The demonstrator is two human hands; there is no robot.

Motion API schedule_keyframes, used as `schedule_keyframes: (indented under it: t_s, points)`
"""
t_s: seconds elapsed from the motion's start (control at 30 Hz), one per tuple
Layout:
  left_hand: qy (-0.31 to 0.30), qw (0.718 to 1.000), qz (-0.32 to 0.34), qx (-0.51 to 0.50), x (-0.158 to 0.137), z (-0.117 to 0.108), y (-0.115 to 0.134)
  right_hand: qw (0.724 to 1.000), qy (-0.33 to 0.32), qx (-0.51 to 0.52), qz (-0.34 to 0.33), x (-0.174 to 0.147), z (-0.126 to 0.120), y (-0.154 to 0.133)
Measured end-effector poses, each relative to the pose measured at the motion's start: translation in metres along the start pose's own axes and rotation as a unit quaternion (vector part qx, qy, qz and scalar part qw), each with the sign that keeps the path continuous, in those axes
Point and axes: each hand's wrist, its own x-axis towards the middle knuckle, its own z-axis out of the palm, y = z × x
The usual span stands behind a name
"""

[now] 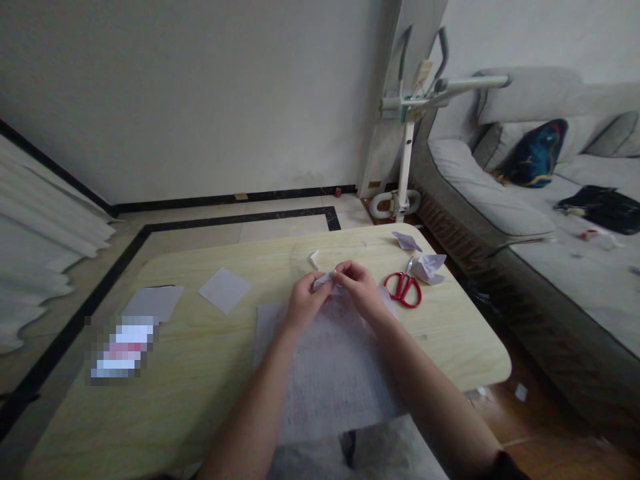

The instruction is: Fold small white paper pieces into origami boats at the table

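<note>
Between my two hands is a small folded piece of white paper (pixel 324 281), held over the far edge of a large printed sheet (pixel 340 373). My left hand (pixel 307 300) pinches its left side. The fingers of my right hand (pixel 357 287) are closed on its right end, close to the left fingertips. Just beyond the hands lies a thin white paper strip (pixel 314 259). To the right of my right hand rest red-handled scissors (pixel 404 288), their blades pointing away beside a folded paper shape (pixel 429 268).
On the wooden table (pixel 210 373), a square of white paper (pixel 225 291) lies to the left, with more paper (pixel 155 303) and a blurred-out bright rectangle (pixel 123 347) farther left. Another folded paper (pixel 407 241) is near the far right corner. A sofa (pixel 565 267) stands at right.
</note>
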Motion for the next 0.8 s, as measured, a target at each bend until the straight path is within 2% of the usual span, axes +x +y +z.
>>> schedule_keyframes:
  t_s: [0.2, 0.37, 0.47, 0.63, 0.8]
  points:
    - [0.031, 0.993, 0.063, 0.094, 0.001, -0.003, -0.002, 0.998, -0.005, -0.068, 0.007, 0.001, 0.000, 0.004]
    - [0.080, 0.971, 0.120, 0.191, 0.001, -0.004, -0.007, 0.980, 0.024, -0.180, -0.077, -0.006, 0.005, 0.001]
    - [0.089, 0.962, 0.143, 0.215, 0.000, -0.004, -0.009, 0.966, 0.039, -0.227, -0.118, -0.010, 0.008, -0.002]
    - [0.090, 0.983, 0.099, 0.125, -0.002, -0.003, -0.002, 0.987, 0.004, -0.149, -0.058, -0.008, 0.009, -0.003]
    - [0.101, 0.992, 0.071, 0.036, 0.001, -0.002, 0.002, 0.994, -0.019, -0.108, -0.012, -0.002, 0.006, -0.003]
